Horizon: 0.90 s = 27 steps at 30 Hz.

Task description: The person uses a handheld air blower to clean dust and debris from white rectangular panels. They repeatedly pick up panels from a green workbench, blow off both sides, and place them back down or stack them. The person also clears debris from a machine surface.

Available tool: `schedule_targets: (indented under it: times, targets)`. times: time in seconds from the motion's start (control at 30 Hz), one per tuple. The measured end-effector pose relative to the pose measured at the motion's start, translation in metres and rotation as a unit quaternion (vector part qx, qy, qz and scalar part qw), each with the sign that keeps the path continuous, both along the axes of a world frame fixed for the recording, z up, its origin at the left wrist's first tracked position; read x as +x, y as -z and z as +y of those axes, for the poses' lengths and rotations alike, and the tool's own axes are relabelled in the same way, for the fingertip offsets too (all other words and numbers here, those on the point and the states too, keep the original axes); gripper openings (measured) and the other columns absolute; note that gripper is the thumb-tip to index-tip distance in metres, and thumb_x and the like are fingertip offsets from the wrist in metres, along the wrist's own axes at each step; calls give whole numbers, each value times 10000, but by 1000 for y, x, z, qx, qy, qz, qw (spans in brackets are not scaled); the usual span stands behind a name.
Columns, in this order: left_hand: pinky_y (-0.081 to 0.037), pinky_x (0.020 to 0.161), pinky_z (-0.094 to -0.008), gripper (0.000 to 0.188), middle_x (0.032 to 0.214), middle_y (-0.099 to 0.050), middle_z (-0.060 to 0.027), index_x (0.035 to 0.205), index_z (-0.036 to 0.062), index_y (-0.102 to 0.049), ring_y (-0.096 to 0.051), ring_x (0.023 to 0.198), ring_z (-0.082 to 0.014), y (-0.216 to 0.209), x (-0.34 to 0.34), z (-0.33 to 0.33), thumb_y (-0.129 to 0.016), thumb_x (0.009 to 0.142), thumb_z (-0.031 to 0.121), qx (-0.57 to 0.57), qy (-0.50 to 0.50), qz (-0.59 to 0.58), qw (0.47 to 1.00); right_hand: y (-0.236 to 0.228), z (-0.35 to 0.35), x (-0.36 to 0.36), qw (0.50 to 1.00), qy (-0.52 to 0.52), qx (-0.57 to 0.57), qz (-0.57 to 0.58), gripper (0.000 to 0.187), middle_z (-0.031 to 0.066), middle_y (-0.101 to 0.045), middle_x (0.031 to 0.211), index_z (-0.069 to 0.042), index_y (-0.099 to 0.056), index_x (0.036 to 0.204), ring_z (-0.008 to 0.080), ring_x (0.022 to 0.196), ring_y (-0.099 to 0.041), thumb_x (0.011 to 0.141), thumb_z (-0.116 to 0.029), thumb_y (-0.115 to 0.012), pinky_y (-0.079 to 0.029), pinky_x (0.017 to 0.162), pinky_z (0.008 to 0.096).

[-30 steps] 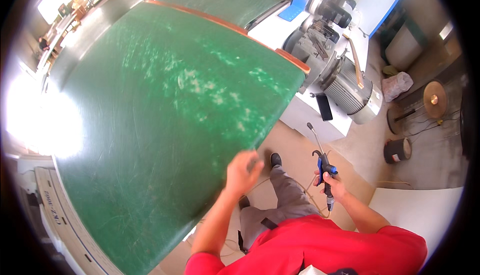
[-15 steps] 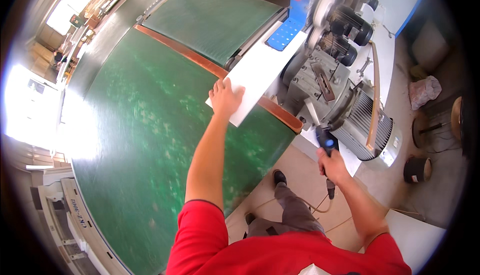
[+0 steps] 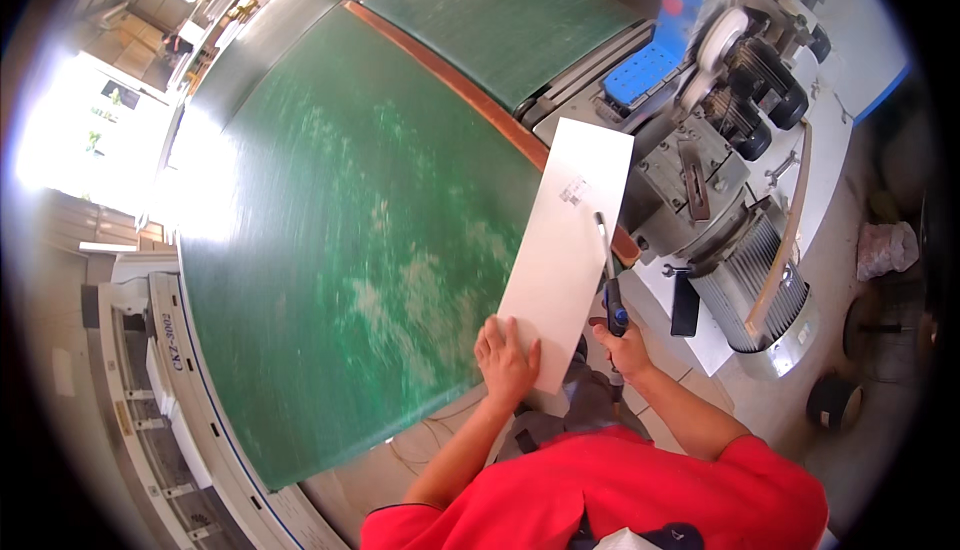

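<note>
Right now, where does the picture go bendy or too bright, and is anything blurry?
Head view, edges: the pale rail looks bowed; head view, left: the bright opening glares white, and shine washes out part of the green belt; head view, right: the dark drum looks dim and soft; head view, middle: the white board looks fairly clear.

One head view: left camera of a side-by-side fisheye pair worn on the person's head, looking steeply down and ahead, upright, unmirrored. Very close to the shirt (image 3: 650, 490) at the lower edge; left hand (image 3: 510, 362) and right hand (image 3: 624, 352) near, below centre. Belt (image 3: 290, 300) spans left to middle, motor (image 3: 745, 275) at right, window (image 3: 90, 140) far, upper left. Edges bow; corners black.
</note>
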State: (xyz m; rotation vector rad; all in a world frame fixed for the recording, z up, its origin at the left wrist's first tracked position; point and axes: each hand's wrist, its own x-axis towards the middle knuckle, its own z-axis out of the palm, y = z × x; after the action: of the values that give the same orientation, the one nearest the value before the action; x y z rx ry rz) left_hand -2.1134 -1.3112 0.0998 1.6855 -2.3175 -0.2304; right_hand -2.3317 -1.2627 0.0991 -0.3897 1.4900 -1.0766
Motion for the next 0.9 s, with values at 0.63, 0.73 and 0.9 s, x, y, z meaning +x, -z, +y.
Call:
schedule_targets:
  times: [0.63,0.73,0.9]
  targets:
    - [-560,824,-365,443,1075,-666,-133,1198,-35,-553,-676,927,-229,-15,210,151,-679,784,59,330,-185,782,495,-113,51,166,864,-503,-6,12,352,19,-666,809,-82,-638,1158,84,715,-623,934,-352,-608,-467,513,253]
    - [-561,814,-362,428,1064,-670,-133,1185,-31,-565,-675,909,-219,-27,244,192,-680,781,52,300,-193,794,493,-77,48,130,917,-377,9,132,322,16,-620,727,-74,-633,938,82,644,-591,903,-394,-636,-452,489,273]
    - [-533,825,-341,427,1087,-655,-114,1203,-29,-558,-645,936,-189,-32,298,265,-668,794,27,207,-231,787,534,-111,90,204,736,-632,-45,239,252,20,-567,666,-68,-594,856,103,569,-550,865,-311,-656,-449,490,283]
